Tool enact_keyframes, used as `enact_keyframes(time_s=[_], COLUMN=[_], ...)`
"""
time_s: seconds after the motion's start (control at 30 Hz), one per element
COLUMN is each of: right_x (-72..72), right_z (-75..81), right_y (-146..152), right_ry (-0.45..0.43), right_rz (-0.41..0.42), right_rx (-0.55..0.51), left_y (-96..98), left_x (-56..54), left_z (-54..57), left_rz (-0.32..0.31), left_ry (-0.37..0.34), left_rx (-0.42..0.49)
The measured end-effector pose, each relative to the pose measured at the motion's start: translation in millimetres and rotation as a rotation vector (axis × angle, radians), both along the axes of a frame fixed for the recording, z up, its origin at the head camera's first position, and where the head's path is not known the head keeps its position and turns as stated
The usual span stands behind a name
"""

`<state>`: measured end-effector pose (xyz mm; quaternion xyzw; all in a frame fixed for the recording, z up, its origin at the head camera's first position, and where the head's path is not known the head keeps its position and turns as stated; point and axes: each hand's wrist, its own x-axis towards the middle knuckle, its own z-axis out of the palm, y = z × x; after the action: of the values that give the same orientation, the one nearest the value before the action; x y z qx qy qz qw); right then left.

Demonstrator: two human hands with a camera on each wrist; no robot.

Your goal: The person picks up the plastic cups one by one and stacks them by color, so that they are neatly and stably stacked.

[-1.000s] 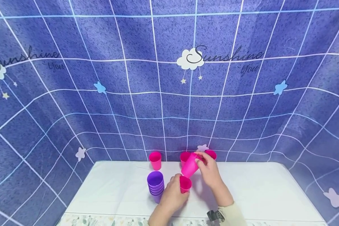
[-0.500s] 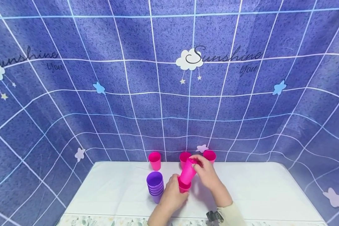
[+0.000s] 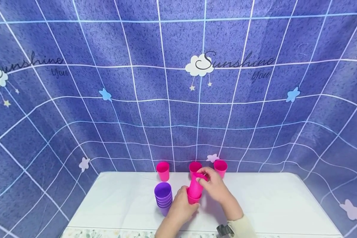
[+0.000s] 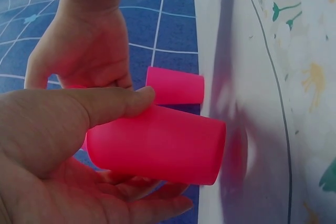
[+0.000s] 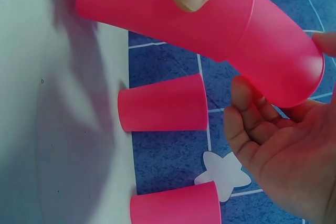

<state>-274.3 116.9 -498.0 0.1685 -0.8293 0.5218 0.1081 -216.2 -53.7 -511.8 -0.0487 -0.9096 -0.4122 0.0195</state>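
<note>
Head feed, lower centre: I log the upper pink cup [image 3: 196,187] with long axis tilted, mouth toward upper right, base inside the lower pink cup [image 3: 193,200]. Right hand [image 3: 215,185] pinches the former near its rim; left hand [image 3: 180,205] grips the latter. Left wrist feed, centre: lower pink cup's axis nearly horizontal, base right. Right wrist feed, upper right: I see the upper pink cup slanting down-right, mouth outermost.

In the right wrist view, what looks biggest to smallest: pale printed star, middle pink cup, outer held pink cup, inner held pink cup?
Outer held pink cup
Inner held pink cup
Middle pink cup
Pale printed star
Visible parts only.
</note>
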Motion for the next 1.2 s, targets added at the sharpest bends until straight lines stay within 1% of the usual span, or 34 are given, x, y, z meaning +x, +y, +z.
enact_keyframes(time_s=[0.1, 0.17, 0.27, 0.37, 0.47, 0.6, 0.73, 0.87, 1.0, 1.1, 1.2], right_x=[-0.7, -1.2, -1.1, 0.0, 1.5, 2.0, 0.7, -0.6, 0.4, 2.1, 1.7], right_z=[-1.4, -1.8, -1.1, -0.1, 0.3, -1.9, -7.0, -10.9, -9.4, -4.4, -0.3], right_y=[1, 1, 1, 1, -1, -2, -3, -2, 0, 2, 3], right_ry=[-0.001, -0.012, -0.032, -0.044, -0.051, -0.045, -0.031, -0.023, -0.013, -0.019, -0.058], right_rz=[0.016, 0.032, 0.072, 0.138, 0.198, 0.247, 0.277, 0.291, 0.29, 0.249, 0.167], right_rx=[0.03, 0.054, 0.083, 0.103, 0.131, 0.166, 0.188, 0.211, 0.21, 0.207, 0.178], left_y=[0.2, -0.1, -1.1, -2.0, -2.3, -2.9, -3.7, -3.3, -1.8, -0.7, 0.3], left_x=[0.4, 0.6, 0.9, 1.0, 0.4, 0.0, 0.7, 1.0, 1.2, 1.9, 2.5], left_z=[1.0, 1.0, 0.8, 0.1, -1.0, -2.0, -2.5, -2.2, -3.1, -3.7, -4.1], left_rz=[0.003, 0.0, -0.015, -0.025, -0.024, -0.017, -0.016, -0.011, -0.006, -0.006, -0.005], left_ry=[-0.009, 0.002, 0.041, 0.087, 0.113, 0.118, 0.111, 0.104, 0.116, 0.119, 0.111], left_rx=[0.007, 0.004, -0.008, -0.033, -0.056, -0.073, -0.076, -0.076, -0.076, -0.064, -0.056])
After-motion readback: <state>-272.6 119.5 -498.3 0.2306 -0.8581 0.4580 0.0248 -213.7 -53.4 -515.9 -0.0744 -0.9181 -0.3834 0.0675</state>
